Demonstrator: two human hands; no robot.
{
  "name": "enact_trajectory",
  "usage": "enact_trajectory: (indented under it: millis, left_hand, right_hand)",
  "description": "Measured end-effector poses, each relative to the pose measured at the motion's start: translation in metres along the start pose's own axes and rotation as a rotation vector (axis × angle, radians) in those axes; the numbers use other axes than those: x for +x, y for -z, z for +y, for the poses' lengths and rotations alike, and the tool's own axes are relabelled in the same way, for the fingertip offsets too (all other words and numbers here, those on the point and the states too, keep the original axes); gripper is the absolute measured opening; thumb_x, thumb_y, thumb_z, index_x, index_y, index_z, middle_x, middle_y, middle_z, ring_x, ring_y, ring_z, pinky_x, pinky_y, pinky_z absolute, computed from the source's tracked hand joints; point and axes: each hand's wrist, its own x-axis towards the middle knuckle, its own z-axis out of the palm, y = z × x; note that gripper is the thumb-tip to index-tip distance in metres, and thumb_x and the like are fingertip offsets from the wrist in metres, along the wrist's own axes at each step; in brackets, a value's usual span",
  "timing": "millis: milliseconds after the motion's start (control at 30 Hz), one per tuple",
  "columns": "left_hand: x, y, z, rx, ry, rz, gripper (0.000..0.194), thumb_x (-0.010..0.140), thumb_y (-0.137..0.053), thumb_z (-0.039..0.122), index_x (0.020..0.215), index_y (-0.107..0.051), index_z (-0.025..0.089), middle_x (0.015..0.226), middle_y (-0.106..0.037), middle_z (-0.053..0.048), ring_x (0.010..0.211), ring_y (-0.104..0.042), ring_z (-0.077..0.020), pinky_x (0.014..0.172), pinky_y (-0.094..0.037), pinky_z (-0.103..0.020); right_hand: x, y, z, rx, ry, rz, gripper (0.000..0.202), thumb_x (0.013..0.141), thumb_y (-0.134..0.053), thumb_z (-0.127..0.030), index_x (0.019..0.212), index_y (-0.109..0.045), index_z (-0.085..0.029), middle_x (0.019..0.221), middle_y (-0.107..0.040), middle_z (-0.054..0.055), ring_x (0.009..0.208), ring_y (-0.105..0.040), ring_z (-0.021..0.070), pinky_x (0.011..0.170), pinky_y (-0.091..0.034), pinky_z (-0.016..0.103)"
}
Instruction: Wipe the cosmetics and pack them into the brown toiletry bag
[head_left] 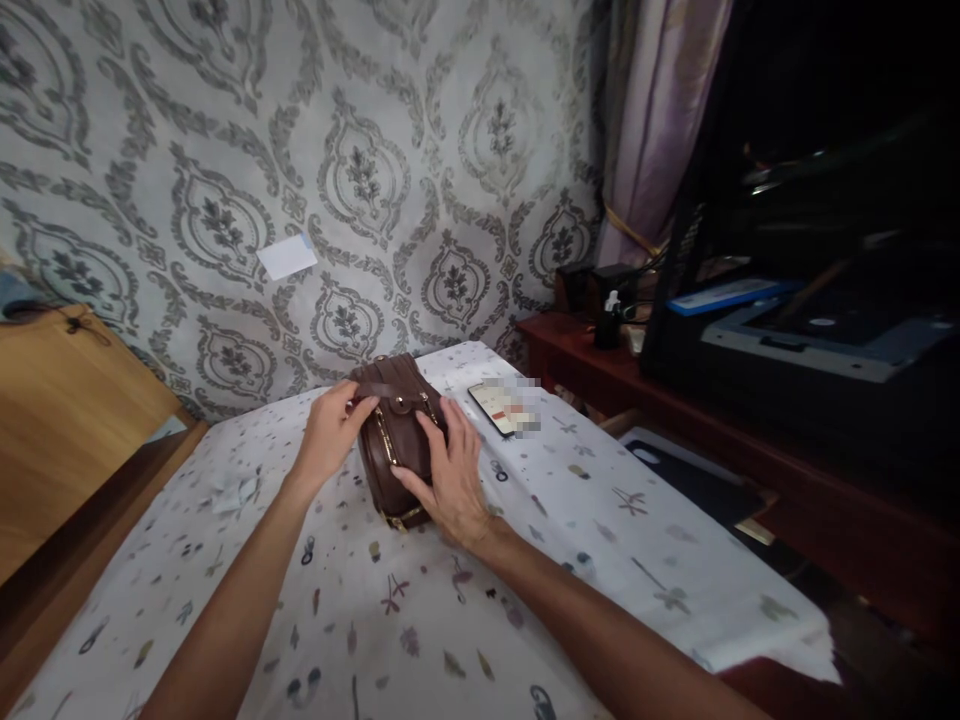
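Observation:
A brown leather handbag [405,440] with gold zippers and metal fittings lies on a white cloth [352,600] printed with small plants. My left hand [330,425] is at the bag's far left side, thumb and fingers pinching its brown strap [379,390]. Over the right side of the bag rests my right hand [452,480], its fingers spread, the thumb near a gold zipper and the fingertips touching the leather. To the right of the bag lies a phone [499,410] with its screen lit, partly blurred out.
A wooden board [75,400] borders the cloth on the left. On the right stands a dark red desk [592,365] with a small black bottle [609,325] and a large dark-framed screen or cabinet [810,420]. Patterned wallpaper [360,170] covers the wall behind.

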Motion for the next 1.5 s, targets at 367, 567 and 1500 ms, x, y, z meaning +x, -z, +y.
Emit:
enact_trajectory:
  millis: [367,567,1500]
  left_hand:
    - [-0.007,0.000,0.008,0.094,-0.029,-0.069,0.028,0.091,-0.048,0.040,0.071,-0.049,0.021,0.072,-0.054,-0.001,0.069,-0.053,-0.0182,0.063,-0.037,-0.030]
    - [-0.009,-0.002,0.004,0.000,0.042,-0.116,0.026,0.092,-0.047,0.042,0.084,-0.058,0.019,0.078,-0.062,-0.002,0.074,-0.057,-0.0195,0.066,-0.041,-0.030]
    - [0.026,-0.053,0.013,-0.039,0.010,0.032,0.019,0.082,-0.062,0.027,0.065,-0.057,0.020,0.074,-0.060,-0.001,0.085,-0.055,-0.0207,0.081,-0.041,-0.034]
  right_hand:
    - [-0.001,-0.004,0.002,-0.003,-0.012,-0.022,0.062,0.095,-0.051,-0.052,0.143,-0.042,-0.015,0.156,-0.028,0.022,0.147,-0.022,0.0380,0.113,-0.032,0.060]
    - [0.000,-0.001,0.001,0.075,-0.019,-0.020,0.064,0.094,-0.052,-0.054,0.144,-0.042,-0.015,0.156,-0.028,0.021,0.147,-0.021,0.0387,0.116,-0.029,0.061]
    - [-0.010,0.004,0.027,0.514,-0.317,-0.055,0.066,0.096,-0.051,-0.051,0.150,-0.032,-0.018,0.147,-0.047,0.016,0.137,-0.043,0.0299,0.116,-0.034,0.052]
